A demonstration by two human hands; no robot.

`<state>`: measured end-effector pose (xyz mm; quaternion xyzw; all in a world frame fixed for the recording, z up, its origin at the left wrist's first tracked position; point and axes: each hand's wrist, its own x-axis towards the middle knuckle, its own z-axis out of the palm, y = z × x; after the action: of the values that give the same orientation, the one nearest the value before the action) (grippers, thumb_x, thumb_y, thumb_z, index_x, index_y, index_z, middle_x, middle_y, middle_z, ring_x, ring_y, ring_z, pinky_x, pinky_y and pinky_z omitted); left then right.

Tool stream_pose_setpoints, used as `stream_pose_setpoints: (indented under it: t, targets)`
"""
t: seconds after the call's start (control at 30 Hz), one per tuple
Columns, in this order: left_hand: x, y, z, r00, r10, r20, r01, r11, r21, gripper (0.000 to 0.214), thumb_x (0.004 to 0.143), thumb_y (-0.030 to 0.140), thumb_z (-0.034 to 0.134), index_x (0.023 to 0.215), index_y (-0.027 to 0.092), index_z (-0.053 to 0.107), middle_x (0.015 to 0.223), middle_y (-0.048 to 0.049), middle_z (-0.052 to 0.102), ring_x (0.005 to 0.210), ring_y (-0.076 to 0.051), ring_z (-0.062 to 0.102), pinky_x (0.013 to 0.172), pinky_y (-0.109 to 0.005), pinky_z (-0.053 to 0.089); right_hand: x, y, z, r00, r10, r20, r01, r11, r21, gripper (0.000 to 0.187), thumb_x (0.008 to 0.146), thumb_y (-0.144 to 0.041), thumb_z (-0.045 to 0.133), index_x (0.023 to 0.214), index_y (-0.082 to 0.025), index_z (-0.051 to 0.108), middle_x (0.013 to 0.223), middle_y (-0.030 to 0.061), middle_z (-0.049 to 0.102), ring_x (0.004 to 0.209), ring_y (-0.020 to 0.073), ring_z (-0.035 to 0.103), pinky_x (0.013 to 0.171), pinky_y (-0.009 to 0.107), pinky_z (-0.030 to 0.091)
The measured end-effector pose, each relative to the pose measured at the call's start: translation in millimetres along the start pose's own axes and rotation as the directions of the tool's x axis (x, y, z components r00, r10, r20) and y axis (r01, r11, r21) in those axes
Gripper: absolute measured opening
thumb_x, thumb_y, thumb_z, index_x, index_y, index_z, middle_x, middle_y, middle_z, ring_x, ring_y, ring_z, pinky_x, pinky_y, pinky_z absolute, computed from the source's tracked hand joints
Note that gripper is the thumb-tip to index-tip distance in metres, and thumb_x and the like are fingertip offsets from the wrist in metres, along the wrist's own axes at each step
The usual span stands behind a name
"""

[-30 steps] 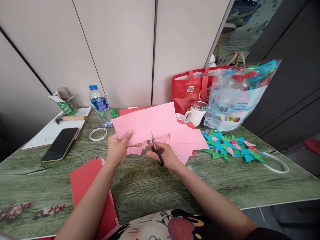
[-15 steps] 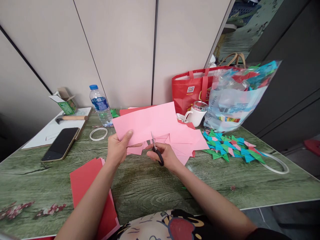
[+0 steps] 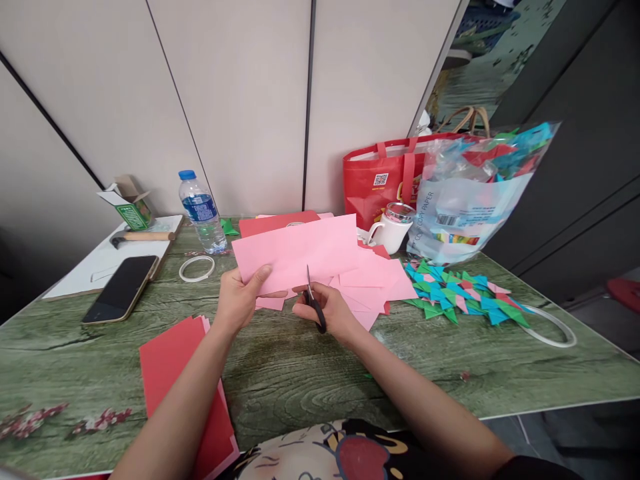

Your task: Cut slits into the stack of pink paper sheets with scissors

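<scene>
A wide strip of pink paper (image 3: pixel 310 247) is raised above the table, pinched at its lower left corner by my left hand (image 3: pixel 241 297). My right hand (image 3: pixel 327 312) grips a pair of scissors (image 3: pixel 314 303) by the black handles, the blades pointing up at the strip's lower edge. Whether the blades touch the paper I cannot tell. Behind and below lie overlapping pink sheets (image 3: pixel 373 283) on top of some red paper. Close to my left forearm is a stack of red sheets (image 3: pixel 173 363) with pink edges underneath.
At the left are a phone (image 3: pixel 121 290), a hammer (image 3: pixel 145 235), a small green box (image 3: pixel 134 208), a water bottle (image 3: pixel 203 212) and a tape roll (image 3: pixel 197 268). Rightward stand a white mug (image 3: pixel 393 230), a red bag (image 3: pixel 367 180), a plastic pack (image 3: pixel 465 213) and folded paper pieces (image 3: pixel 460 293).
The pink strip has dropped slightly and shifted a little to the right, my left hand moving with it. My right hand and the scissors have hardly moved.
</scene>
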<state>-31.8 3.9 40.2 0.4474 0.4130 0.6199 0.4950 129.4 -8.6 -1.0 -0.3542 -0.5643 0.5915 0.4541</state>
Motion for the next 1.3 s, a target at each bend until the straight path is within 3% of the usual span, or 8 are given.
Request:
stream_pose_setpoints:
  t: [0.53,1.03,1.3]
  targets:
    - [-0.4,0.1,-0.1,1.0,0.0,0.015,0.0,1.0,0.003,0.035,0.06,0.03,0.068,0.086,0.007,0.063,0.087,-0.0081,0.065,0.074,-0.023,0.062,0.054,-0.042,0.057,-0.8,-4.2,4.3,0.996,-0.004,-0.089,0.001,1.0,-0.03,0.036,0.06,-0.037,0.069,0.086,-0.015,0.058,0.066,-0.0011,0.055,0.055,0.0088,0.044,0.054,0.023,0.036]
    - [-0.7,-0.2,-0.1,0.999,0.029,0.02,-0.028,0.999,-0.017,0.029,0.06,0.029,0.068,0.081,0.009,0.064,0.081,-0.0063,0.066,0.068,-0.021,0.062,0.054,-0.038,0.056,1.9,6.5,1.0,0.99,-0.106,-0.092,0.1,0.993,-0.063,0.032,0.061,-0.034,0.069,0.086,-0.016,0.058,0.066,-0.0012,0.054,0.056,0.0095,0.046,0.053,0.022,0.036]
    - [-1.4,0.5,0.8,1.0,0.027,0.011,-0.027,1.0,-0.013,0.031,0.059,0.029,0.069,0.081,0.008,0.064,0.083,-0.0066,0.065,0.068,-0.02,0.062,0.053,-0.038,0.057,0.2,1.6,1.5,0.989,-0.095,-0.11,0.086,0.993,-0.086,0.031,0.061,-0.034,0.069,0.083,-0.015,0.06,0.06,-0.0027,0.051,0.053,0.0085,0.042,0.051,0.021,0.033]
